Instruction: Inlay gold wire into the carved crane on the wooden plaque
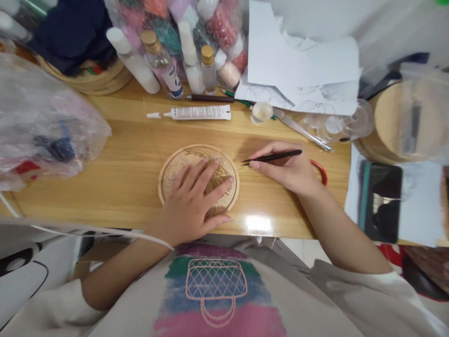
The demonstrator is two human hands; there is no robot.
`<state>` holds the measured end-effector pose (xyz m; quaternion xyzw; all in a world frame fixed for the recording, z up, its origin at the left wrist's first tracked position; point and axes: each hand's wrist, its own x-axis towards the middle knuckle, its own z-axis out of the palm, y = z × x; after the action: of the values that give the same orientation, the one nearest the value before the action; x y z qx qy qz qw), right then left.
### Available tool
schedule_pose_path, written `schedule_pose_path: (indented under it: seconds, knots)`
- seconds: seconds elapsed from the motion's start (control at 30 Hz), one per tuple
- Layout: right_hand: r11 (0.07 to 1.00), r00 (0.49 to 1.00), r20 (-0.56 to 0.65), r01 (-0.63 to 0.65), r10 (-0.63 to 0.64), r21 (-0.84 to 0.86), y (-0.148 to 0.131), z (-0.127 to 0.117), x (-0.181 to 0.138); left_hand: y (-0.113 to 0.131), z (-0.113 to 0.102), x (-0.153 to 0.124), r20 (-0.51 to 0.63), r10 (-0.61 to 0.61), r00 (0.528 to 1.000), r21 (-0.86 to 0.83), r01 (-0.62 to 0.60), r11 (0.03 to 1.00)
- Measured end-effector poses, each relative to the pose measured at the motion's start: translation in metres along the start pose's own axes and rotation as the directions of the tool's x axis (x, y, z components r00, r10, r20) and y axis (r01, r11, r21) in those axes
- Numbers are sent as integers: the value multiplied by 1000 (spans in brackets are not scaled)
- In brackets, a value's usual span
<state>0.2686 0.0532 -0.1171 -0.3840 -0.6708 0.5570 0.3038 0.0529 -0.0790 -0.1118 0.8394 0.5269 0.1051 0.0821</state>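
A person's left hand [189, 199] lies palm down across a round wooden disc [175, 164], fingers spread and thumb held apart near the lower edge, while the right hand [287, 167] pinches a pair of black tweezers [280, 155] between thumb and fingers. The disc sits on a wood-grained table [122, 187], near its front edge and in front of the wearer's body; raised gold lines [219, 172] show on its patterned face between the spread fingers. The tweezers point left, their tips just beside the disc's right rim; whether they grip anything is too small to tell. A curved red handle [322, 172] shows just behind the right hand, partly hidden by it. Beyond the disc, a white tube [201, 112] lies on its side, its nozzle toward a small white cap [153, 115]. To the tube's right are a little round dish [262, 111] and a silver pen [305, 132], near a pile of white papers [301, 65]. Upright bottles [163, 65] stand along the back, and a dark phone [381, 201] lies at far right.
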Motion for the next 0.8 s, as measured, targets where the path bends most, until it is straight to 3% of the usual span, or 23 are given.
schedule_pose_path:
  seconds: [0.8]
  knots:
    - [999,999,4,-33,33,-27,-1,-1,0,2,-3,2,50,-44,998,-23,45,999]
